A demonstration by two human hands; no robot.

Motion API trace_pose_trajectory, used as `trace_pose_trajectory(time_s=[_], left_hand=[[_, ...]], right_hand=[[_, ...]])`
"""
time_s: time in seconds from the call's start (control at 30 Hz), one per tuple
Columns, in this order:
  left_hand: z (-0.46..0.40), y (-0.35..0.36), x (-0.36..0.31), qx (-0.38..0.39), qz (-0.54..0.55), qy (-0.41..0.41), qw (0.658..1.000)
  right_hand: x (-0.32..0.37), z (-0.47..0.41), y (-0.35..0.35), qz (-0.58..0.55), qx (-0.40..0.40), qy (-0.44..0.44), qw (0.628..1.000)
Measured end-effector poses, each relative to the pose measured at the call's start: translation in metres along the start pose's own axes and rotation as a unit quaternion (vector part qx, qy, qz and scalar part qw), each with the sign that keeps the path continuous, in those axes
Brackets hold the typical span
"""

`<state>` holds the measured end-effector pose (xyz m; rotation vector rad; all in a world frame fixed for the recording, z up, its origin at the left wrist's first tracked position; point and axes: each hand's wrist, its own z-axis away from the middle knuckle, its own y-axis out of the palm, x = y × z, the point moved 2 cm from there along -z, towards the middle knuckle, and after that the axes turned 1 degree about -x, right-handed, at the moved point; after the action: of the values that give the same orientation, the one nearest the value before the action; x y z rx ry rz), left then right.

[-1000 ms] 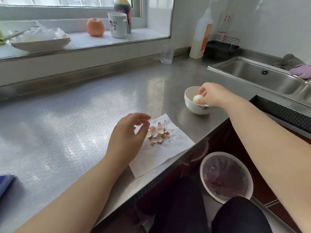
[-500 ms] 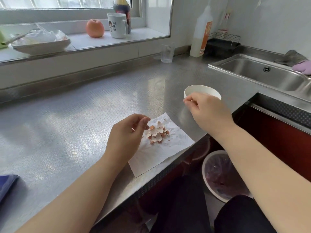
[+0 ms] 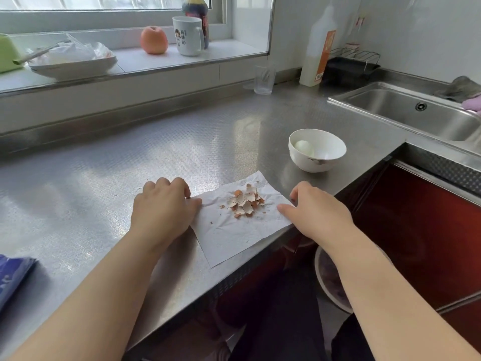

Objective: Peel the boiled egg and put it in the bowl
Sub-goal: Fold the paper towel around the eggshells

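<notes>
The peeled white egg point(image 3: 303, 147) lies inside the white bowl point(image 3: 312, 165), which stands on the steel counter to the right. In front of it a white paper towel point(image 3: 229, 235) holds a heap of brown eggshell pieces point(image 3: 244, 200). My left hand point(image 3: 161, 212) rests at the towel's left corner with its fingers curled and its thumb on the paper. At the towel's right edge is my right hand point(image 3: 317, 212), thumb on top and fingers around the edge. Both hands are apart from the bowl.
The counter's front edge runs just below the towel, with a lined bin point(image 3: 330, 280) on the floor beneath. A sink point(image 3: 406, 113) lies at the right; a glass point(image 3: 264, 79) and a white bottle point(image 3: 317, 48) stand behind. A blue packet point(image 3: 13, 277) sits at the far left.
My right hand let go of the egg in the bowl and came back to the towel's right edge. My left hand dropped onto the towel's left corner.
</notes>
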<state>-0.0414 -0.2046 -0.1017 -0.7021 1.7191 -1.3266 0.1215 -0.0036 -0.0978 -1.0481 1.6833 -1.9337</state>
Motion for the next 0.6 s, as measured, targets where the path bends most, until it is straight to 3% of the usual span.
trace_pose_trajectory(time_s=[0.17, 0.33, 0.4, 0.6], left_hand=[[0.002, 0.002, -0.004, -0.006, 0.012, 0.036, 0.999], [0.004, -0.009, -0.008, 0.028, 0.239, 0.036, 0.97], [0.002, -0.015, -0.007, 0.038, 0.261, 0.044, 0.963], [-0.003, -0.021, 0.006, 0.193, 0.235, 0.044, 0.952]], right_hand=[[0.006, -0.001, 0.003, -0.061, -0.02, -0.011, 0.998], [0.012, 0.004, 0.005, -0.205, -0.064, -0.06, 0.975], [0.013, 0.006, 0.005, -0.251, -0.063, -0.07, 0.963], [0.017, 0.017, 0.002, -0.257, -0.051, -0.154, 0.953]])
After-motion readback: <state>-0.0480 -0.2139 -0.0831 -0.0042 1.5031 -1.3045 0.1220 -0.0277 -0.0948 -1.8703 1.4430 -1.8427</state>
